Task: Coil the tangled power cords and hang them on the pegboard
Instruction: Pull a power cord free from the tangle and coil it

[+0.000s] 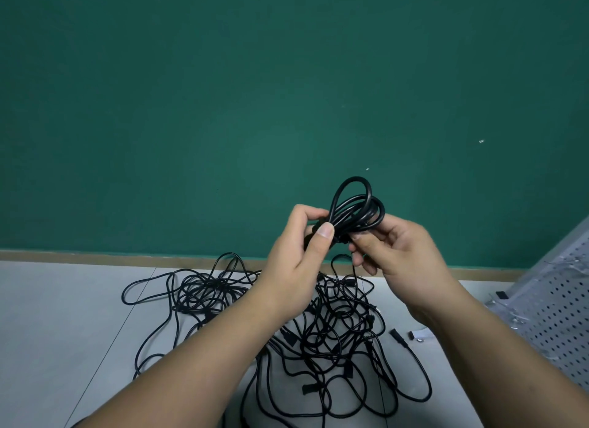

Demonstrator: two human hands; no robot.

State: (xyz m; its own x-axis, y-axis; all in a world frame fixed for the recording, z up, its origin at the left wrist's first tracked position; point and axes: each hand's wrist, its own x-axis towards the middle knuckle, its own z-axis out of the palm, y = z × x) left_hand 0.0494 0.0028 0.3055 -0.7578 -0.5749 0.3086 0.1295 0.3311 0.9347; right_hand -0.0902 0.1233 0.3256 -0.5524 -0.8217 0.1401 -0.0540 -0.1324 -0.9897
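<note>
Nearest the camera, two bare forearms are seen reaching forward and upward from the bottom edge. Beneath and between them, a tangle of black power cords (334, 332) is spread over the pale grey floor (63, 316), with long loops thrown out to the left and toward the camera. A loose plug end (396, 334) is seen just right of the heap, and a small white piece (418, 334) lies beside it.

Above the heap, a coiled cord (357, 210) is held up clear of the floor, its loops pointing upward. The hands are brought close together on its lower end. The left hand (293, 255) is wrapped around the gathered strands, with the thumb pressed against them. The right hand (404, 255) is curled at the same spot, its fingertips pinching the bundle from the right. Whether a tie has been put around the bundle cannot be told.

At the right edge, a white pegboard (554, 306) is seen tilted, well apart from the hands. Farther back, a tan baseboard (95, 256) is run along the floor's end, and a green wall (255, 92) fills the rest.
</note>
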